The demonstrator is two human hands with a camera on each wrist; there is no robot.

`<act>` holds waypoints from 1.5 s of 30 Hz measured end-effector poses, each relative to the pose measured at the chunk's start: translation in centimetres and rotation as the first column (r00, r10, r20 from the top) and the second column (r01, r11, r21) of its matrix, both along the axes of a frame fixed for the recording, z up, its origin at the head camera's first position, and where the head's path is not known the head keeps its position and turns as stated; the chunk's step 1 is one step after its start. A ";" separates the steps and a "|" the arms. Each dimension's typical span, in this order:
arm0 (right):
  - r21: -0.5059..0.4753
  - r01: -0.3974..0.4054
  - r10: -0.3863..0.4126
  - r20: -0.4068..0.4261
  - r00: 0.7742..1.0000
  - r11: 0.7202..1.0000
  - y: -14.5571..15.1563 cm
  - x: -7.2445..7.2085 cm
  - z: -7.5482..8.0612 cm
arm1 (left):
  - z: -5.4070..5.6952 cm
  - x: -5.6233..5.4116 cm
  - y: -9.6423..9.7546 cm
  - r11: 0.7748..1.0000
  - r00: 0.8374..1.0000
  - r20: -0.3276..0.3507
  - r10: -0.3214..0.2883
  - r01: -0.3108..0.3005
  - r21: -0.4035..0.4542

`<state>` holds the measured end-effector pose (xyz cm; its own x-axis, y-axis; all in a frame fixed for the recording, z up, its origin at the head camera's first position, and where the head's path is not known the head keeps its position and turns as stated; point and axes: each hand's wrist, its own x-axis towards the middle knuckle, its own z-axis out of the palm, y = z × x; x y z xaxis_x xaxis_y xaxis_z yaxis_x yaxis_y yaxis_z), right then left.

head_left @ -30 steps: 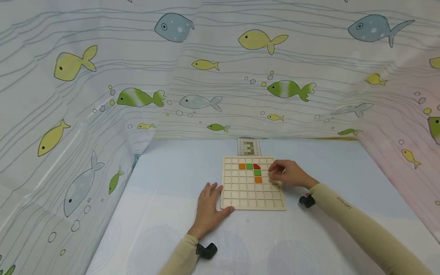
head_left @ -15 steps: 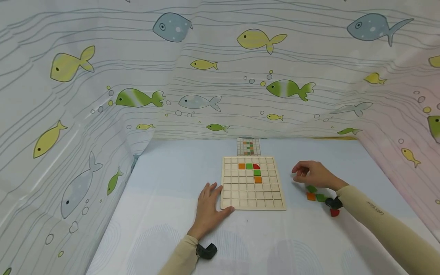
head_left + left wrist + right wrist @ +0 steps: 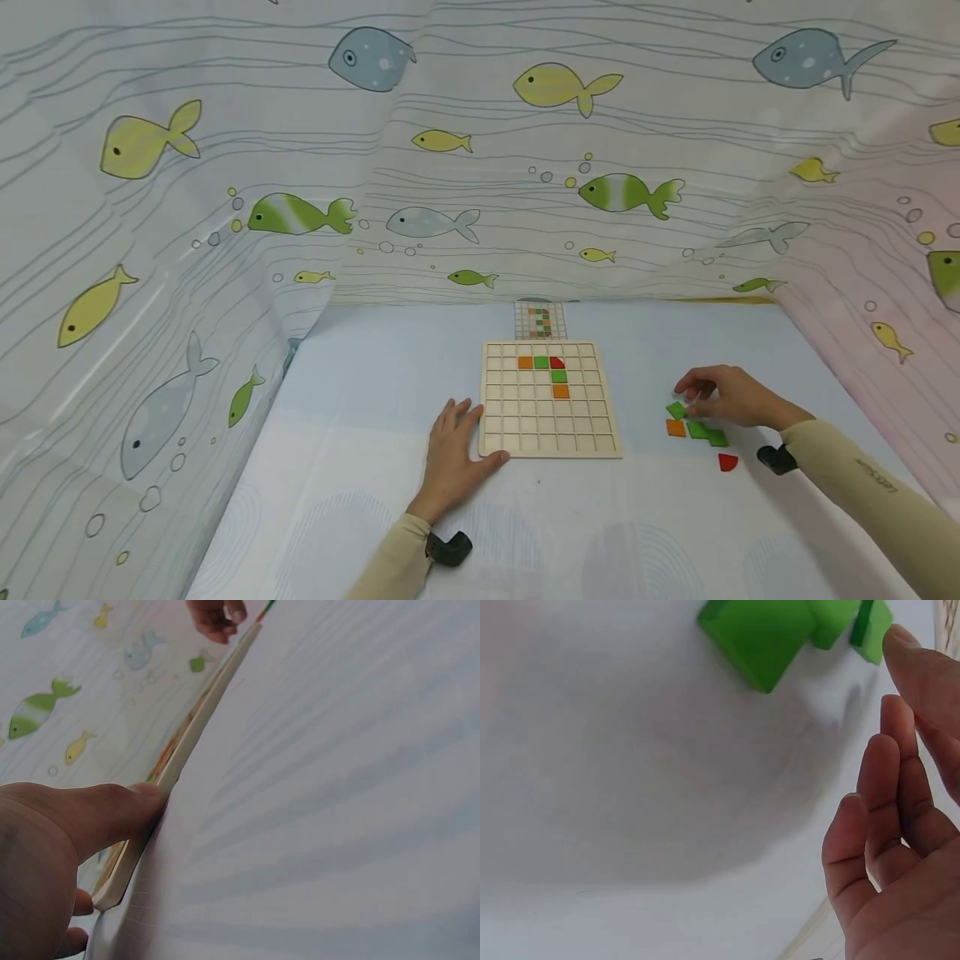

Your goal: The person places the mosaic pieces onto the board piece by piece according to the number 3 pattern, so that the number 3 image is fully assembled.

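Note:
A wooden grid board (image 3: pixel 517 423) lies on the table, with an orange tile (image 3: pixel 526 362), several green, red and orange tiles forming a bent line on it. My left hand (image 3: pixel 456 458) rests at its near left corner, fingers spread along the side, thumb against the front edge. To the right of the board, my right hand (image 3: pixel 731 396) reaches over a loose cluster, its thumb tip right by a green tile (image 3: pixel 677 409). In the right wrist view a larger-looking green tile (image 3: pixel 761 641) lies apart from the relaxed fingers (image 3: pixel 881 776).
Also in the cluster lie an orange tile (image 3: pixel 676 427), two more green tiles (image 3: pixel 697 430) and a red rounded tile (image 3: pixel 727 462). Behind the board stands a pattern card (image 3: pixel 540 321) with a coloured grid. Fish-printed sheets (image 3: pixel 480 183) enclose the table's back and sides.
My right hand has moved from the board's right side to the loose tiles, uncovering them on the way. The left hand and the tiles on the board stay as they were.

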<state>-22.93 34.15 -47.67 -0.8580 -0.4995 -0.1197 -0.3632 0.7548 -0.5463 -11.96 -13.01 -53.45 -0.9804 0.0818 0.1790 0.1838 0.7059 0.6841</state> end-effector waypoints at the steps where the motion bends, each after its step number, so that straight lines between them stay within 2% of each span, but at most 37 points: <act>1: 0.002 0.002 -0.002 0.007 1.000 1.000 0.1 0.0 -0.1 | 0.0 0.0 0.0 1.000 1.000 -0.002 0.001 -0.001 0.000; 11: -0.001 0.009 -0.009 0.025 1.000 1.000 0.2 0.2 -1.0 | -0.2 0.1 0.0 1.000 1.000 -0.007 0.001 -0.001 0.000; 18: 0.008 0.013 -0.013 0.001 1.000 1.000 0.1 0.4 -1.4 | -0.2 0.0 0.0 1.000 1.000 -0.014 0.002 -0.002 -0.007; 33: -0.010 0.020 -0.020 0.013 1.000 1.000 0.3 0.6 -2.0 | 0.0 0.2 0.1 1.000 1.000 -0.010 0.002 -0.002 -0.001; 45: -0.015 0.026 -0.026 -0.012 1.000 1.000 0.0 0.7 -2.5 | -0.1 0.0 0.0 1.000 1.000 -0.003 0.008 -0.008 -0.009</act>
<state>-22.26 34.15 -50.21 -0.8722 -0.4784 -0.1025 -0.3498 0.7562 -0.5529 -11.99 -12.98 -53.54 -0.9804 0.0760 0.1816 0.1807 0.7132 0.6773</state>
